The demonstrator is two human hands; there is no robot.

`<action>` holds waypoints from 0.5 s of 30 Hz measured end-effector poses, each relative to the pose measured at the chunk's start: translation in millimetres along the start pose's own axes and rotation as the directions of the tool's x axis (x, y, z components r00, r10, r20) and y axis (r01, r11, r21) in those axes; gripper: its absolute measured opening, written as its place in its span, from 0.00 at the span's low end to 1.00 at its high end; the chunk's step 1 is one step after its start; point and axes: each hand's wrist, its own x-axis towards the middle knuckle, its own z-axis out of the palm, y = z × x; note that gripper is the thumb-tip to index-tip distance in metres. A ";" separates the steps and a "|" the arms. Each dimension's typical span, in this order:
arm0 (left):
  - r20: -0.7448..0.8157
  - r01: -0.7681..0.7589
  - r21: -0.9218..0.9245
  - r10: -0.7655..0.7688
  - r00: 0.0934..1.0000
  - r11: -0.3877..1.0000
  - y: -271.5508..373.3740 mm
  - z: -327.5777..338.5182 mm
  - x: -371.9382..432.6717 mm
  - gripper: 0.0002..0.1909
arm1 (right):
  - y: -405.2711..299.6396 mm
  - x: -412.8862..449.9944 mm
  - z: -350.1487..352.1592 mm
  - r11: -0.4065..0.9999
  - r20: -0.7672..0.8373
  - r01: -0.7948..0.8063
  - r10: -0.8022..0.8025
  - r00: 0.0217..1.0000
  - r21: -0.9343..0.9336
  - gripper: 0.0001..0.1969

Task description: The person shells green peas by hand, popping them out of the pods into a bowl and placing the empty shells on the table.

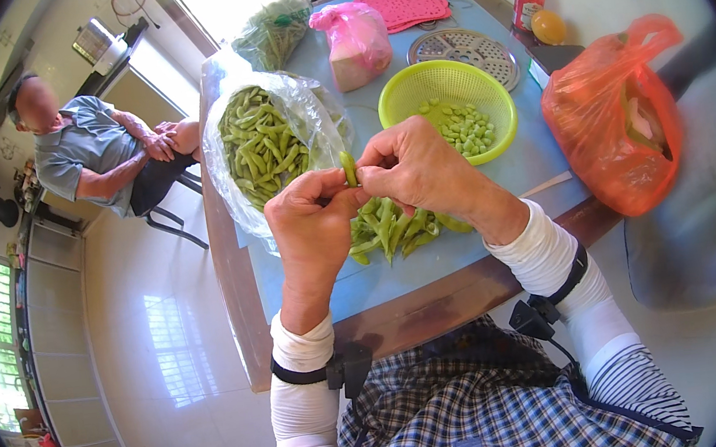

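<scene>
My left hand (314,218) and my right hand (421,166) meet over the table, both pinching one green soybean pod (348,168) held roughly upright. Under them a heap of pods (391,226) lies on the blue table cover. To the left, a clear plastic bag (312,113) stands open, full of whole green pods (260,145). Beyond my right hand sits a yellow-green plastic colander (501,88) with shelled green beans (463,129) in it.
Behind stand a pink bag (359,44), a greens-filled bag (273,31), pink mats (403,6) and a perforated metal disc (464,52). A red plastic bag (611,122) is at the right edge, near a jar (528,2). Another person (91,148) sits at the left.
</scene>
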 end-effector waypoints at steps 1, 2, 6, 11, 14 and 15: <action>0.027 0.096 -0.098 -0.094 0.995 0.991 4.7 -0.4 0.9 0.08 | -0.6 -0.7 -0.7 1.000 -0.014 0.003 -0.003 1.000 0.001 0.07; 0.064 0.193 -0.192 -0.184 0.981 0.962 7.0 -0.4 1.7 0.08 | -1.2 -1.2 -1.6 1.000 -0.016 0.003 -0.003 1.000 0.001 0.07; 0.138 0.236 -0.288 -0.204 0.969 0.928 0.9 -9.4 5.0 0.09 | -3.6 -2.2 -1.2 0.998 0.010 -0.013 0.013 1.000 0.060 0.07; 0.303 0.365 -0.601 -0.220 0.927 0.711 -15.8 -11.6 7.1 0.11 | -3.7 -3.0 -2.0 0.995 0.024 -0.005 0.003 1.000 0.096 0.07; 0.382 0.451 -0.693 -0.245 0.891 0.562 -16.9 -14.1 7.8 0.10 | -4.7 -2.7 -3.0 0.995 0.030 -0.005 0.002 1.000 0.100 0.07; 0.382 0.452 -0.693 -0.246 0.891 0.561 -18.4 -14.7 8.7 0.10 | -3.8 -2.4 -3.7 0.994 0.032 -0.005 0.002 0.999 0.106 0.07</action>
